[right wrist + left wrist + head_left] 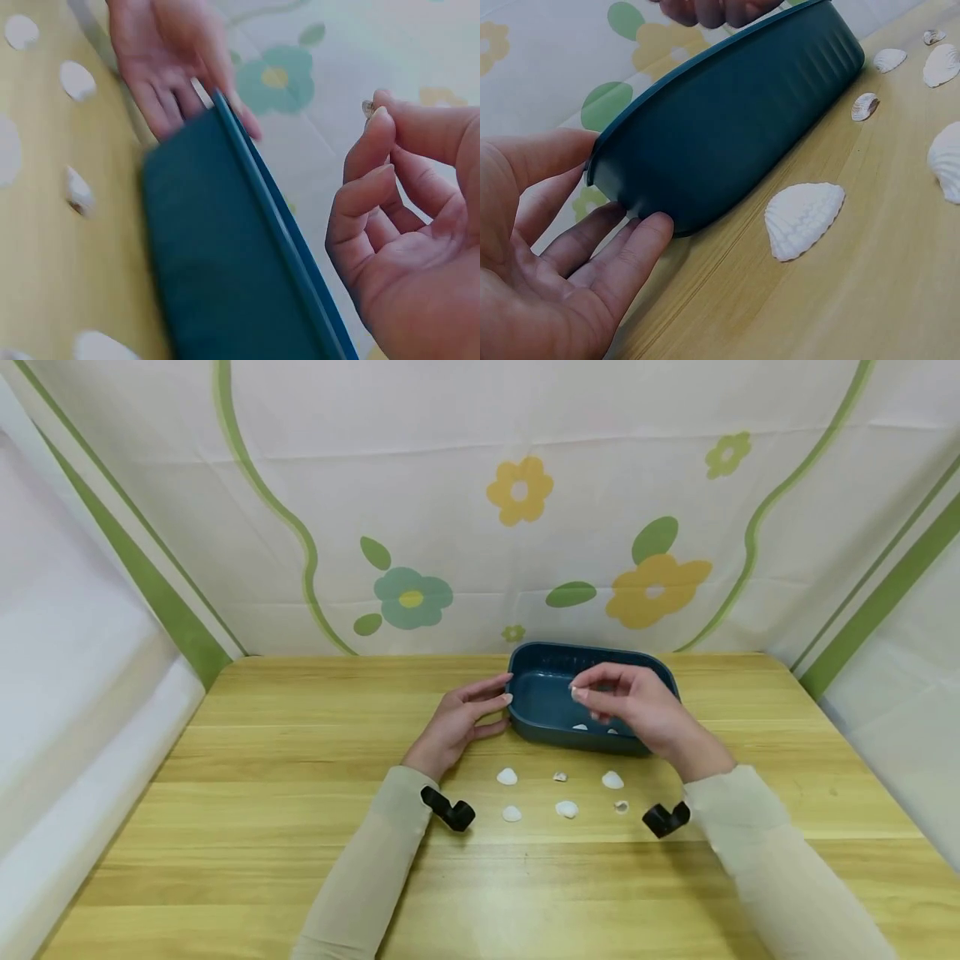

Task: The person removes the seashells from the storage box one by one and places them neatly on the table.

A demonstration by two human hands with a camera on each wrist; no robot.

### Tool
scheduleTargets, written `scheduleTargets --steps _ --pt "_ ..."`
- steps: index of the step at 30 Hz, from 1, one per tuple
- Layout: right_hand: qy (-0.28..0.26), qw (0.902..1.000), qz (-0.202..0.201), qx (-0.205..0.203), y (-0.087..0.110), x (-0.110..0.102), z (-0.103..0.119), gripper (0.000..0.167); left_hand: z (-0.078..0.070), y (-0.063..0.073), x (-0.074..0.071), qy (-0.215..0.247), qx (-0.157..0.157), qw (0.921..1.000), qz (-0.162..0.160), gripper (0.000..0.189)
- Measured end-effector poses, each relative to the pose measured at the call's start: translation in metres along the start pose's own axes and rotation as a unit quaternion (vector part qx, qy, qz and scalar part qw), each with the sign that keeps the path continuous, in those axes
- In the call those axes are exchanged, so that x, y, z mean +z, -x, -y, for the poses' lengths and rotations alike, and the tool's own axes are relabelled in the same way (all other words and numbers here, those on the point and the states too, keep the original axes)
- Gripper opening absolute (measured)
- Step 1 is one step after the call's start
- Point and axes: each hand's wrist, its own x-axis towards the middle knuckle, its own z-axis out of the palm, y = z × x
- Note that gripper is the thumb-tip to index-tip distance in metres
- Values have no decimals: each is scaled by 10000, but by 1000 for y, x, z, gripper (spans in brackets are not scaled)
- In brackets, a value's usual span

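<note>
My right hand (637,706) pinches a small shell (367,109) between thumb and index fingertip, raised over the dark teal basin (551,697). Against the basin's left end rest the fingers of my left hand (461,718), fairly straight. Its fingertips meet the rim and the outer wall (697,135) in the left wrist view. Inside the basin, white shells (580,727) show near the front wall, partly hidden by it. In front of it, several shells lie in two rough rows, among them a white ribbed one (802,221) and a small brownish one (865,106).
The wooden table (300,827) carries the basin close to its back edge. Behind it hangs a white curtain (450,510) with printed flowers, and white cloth stands at both sides. A black wrist camera (450,810) sits on each sleeve.
</note>
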Motion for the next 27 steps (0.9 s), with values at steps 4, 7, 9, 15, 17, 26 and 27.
scheduleTargets --steps 4,7,9,15,17,26,27 --pt "-157 9996 197 -94 15 16 -2 30 0 1 0 -16 12 10000 -5 44" --pt "-329 9987 382 -78 26 27 -3 27 0 1 0 -21 21 10000 -20 45" --pt "-369 9979 538 -5 32 34 -5 28 0 0 1 -28 32 10000 -23 46" --pt "-383 9917 1192 307 45 58 -15 25 0 -1 1 -56 22 10000 -7 49" --pt "-358 9891 1398 306 48 66 -18 23 0 -1 1 -60 22 10000 -12 48" --pt "651 9798 1891 -14 55 98 -23 6 0 -1 1 -120 61 9999 -36 46" --pt "762 9783 1926 -98 55 101 -23 4 0 0 1 -118 58 9999 -35 46"
